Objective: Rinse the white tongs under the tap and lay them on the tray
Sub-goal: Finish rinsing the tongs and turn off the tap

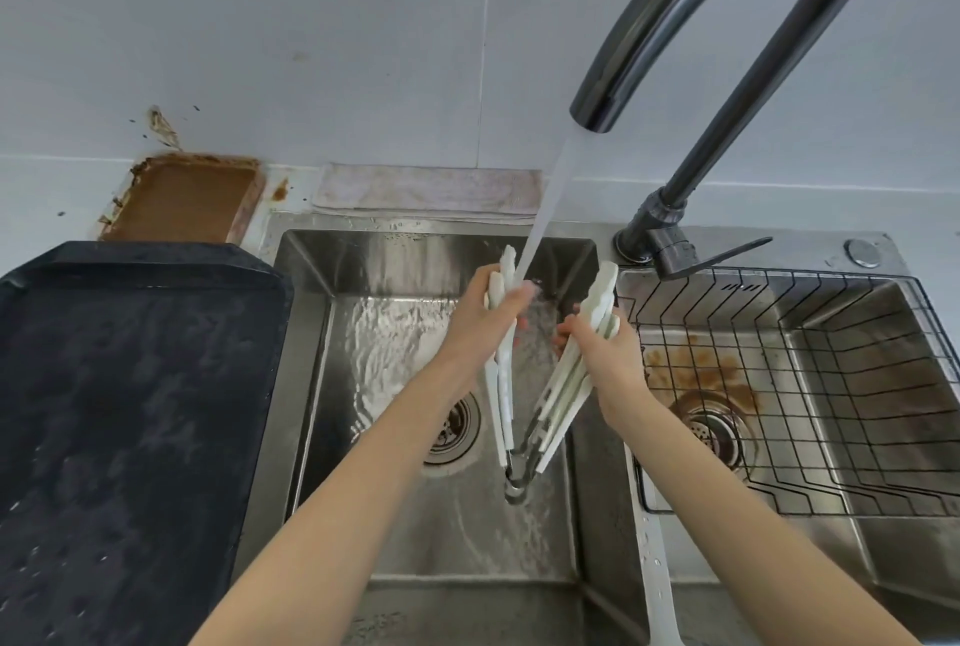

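A pair of long white plastic tongs (pixel 561 385) with a metal hinge is held spread in a V over the left basin of a stainless-steel double sink (pixel 311 385), hinge end low and nearest the camera, tips raised toward the wall. The left hand (pixel 485 318) is closed around the left arm of the tongs near its tip; the right hand (pixel 605 349) is closed around the right arm. A stream of water (pixel 545 209) from the dark curved metal tap (pixel 727 22) falls at a slant onto the left arm and the fingers of the left hand, then sheets across the basin floor toward the round drain (pixel 452 430).

The right basin holds a black wire rack (pixel 779 385), beneath it a second drain ringed with brown rust stains. The tap's base and flat lever stand on the sink's rear ledge, between the basins.

To the left of the sink, a wide black rectangular tray (pixel 130 411), beaded with water drops, lies on the pale surface (pixel 47 209). Behind it sits a rust-brown rectangular patch (pixel 187 198) against the wall, and a folded whitish cloth (pixel 426 193) lies along the sink's back edge. Pale grey tiled wall (pixel 311 22) fills the background, flecked with small dark marks. Both forearms are bare.
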Demonstrator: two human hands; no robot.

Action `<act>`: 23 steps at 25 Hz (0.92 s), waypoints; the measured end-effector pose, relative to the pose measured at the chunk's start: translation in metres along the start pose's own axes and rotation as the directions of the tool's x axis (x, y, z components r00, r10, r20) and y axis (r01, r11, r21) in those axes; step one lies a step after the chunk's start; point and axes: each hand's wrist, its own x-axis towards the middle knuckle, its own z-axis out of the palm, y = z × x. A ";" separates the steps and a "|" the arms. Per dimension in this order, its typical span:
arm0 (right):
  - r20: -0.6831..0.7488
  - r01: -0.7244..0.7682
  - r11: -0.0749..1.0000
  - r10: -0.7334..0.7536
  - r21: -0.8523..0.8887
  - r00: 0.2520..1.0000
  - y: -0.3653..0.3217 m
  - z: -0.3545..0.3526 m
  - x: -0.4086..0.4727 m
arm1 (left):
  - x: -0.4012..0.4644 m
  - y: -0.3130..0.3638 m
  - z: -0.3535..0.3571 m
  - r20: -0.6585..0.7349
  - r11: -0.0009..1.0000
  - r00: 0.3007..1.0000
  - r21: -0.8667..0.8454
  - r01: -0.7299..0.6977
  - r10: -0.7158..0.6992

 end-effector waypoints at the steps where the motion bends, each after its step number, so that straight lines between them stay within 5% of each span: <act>1: 0.004 -0.020 1.000 0.020 -0.002 1.000 0.000 -0.001 -0.002 | 0.001 0.000 0.000 0.001 0.999 1.000 0.039 -0.008 0.008; 7: 0.092 0.032 0.999 -0.030 -0.021 0.995 -0.008 -0.007 -0.003 | 0.008 -0.004 -0.014 -0.145 0.990 0.985 -0.122 0.075 -0.092; 16: -0.304 0.143 0.977 -0.090 0.156 0.948 -0.026 -0.081 0.013 | 0.006 0.001 -0.020 -0.238 0.973 0.956 -0.193 0.126 -0.171; 23: -0.259 0.254 0.967 -0.246 -0.004 0.934 -0.045 -0.095 0.043 | 0.006 0.003 -0.015 -0.263 0.963 0.947 -0.240 0.120 -0.183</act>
